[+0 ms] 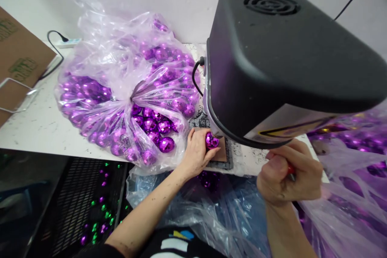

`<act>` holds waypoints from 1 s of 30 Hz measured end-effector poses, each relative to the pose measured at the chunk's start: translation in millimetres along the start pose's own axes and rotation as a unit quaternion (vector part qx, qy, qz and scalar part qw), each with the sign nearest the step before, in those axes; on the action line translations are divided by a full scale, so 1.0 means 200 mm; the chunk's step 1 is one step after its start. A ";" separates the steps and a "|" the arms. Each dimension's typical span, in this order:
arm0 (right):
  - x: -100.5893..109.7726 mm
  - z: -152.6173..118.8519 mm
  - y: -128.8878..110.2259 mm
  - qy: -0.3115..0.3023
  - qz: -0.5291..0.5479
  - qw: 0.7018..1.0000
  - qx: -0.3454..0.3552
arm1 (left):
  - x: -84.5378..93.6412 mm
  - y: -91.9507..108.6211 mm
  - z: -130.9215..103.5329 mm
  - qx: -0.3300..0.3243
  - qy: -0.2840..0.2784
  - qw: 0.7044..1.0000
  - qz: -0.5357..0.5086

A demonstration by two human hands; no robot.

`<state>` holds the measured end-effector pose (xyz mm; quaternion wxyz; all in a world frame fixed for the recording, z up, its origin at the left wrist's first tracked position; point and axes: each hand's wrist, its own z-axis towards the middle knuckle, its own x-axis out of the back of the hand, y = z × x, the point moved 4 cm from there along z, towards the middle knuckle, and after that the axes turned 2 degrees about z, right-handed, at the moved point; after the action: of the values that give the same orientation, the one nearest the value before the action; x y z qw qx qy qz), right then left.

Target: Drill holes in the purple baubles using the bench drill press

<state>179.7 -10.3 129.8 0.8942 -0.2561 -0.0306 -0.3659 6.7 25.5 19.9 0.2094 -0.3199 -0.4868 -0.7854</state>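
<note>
My left hand (pixel 196 151) pinches a shiny purple faceted ball (pixel 212 140) between thumb and fingers. It holds the ball over a small brown board (pixel 219 153) on the dark base of a black bench machine (pixel 281 56), whose lower working end is mostly hidden. To the right of the machine's housing, my right hand (pixel 288 171) is closed around a red handle (pixel 290 169) with a metal tip showing. Left of my left hand lies a clear plastic bag (pixel 121 68), its opening showing more purple balls (pixel 150 125).
A second bag of purple balls (pixel 356 177) lies at the right. Clear plastic (pixel 193 209) covers my lap. Small purple and green balls lie on a black mesh surface (pixel 75 193) below the white table (pixel 39 129). A cardboard box (pixel 22 60) stands at the left.
</note>
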 end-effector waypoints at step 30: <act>-0.09 0.54 0.01 0.029 -0.001 0.999 -0.044 | 0.05 0.07 -0.20 -0.042 0.038 0.998 -0.031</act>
<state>182.6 54.7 217.8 0.8821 -0.2842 0.0115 -0.3756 -2.6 -16.3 23.5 0.1898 -0.2835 -0.4550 -0.8225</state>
